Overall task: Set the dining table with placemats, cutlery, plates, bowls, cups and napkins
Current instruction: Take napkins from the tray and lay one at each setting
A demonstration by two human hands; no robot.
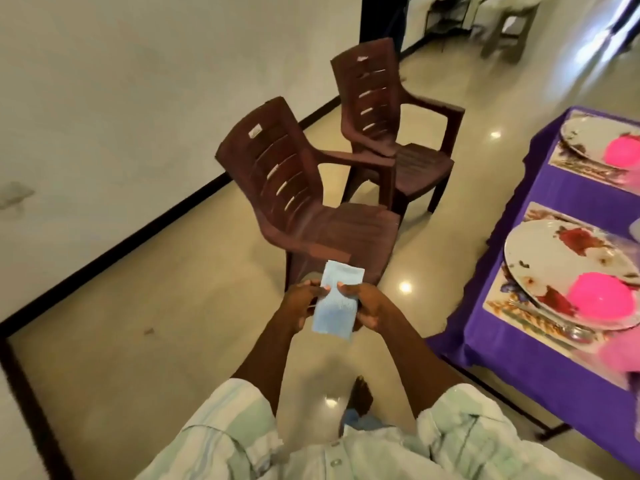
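While plates [554,258] and pink bowls [597,299] already sit on the tabletop [519,341] at three o'clock, both hands [332,306] pinch a blue napkin [335,306], napkins seemingly left.

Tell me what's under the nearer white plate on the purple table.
The nearer plate lies on a floral placemat, which lies on the purple tablecloth. A pink bowl sits on the plate. A spoon lies beside it. The placemat's middle is covered.

light blue napkin [337,301] between left hand [300,299] and right hand [369,304], beside purple table [540,341]
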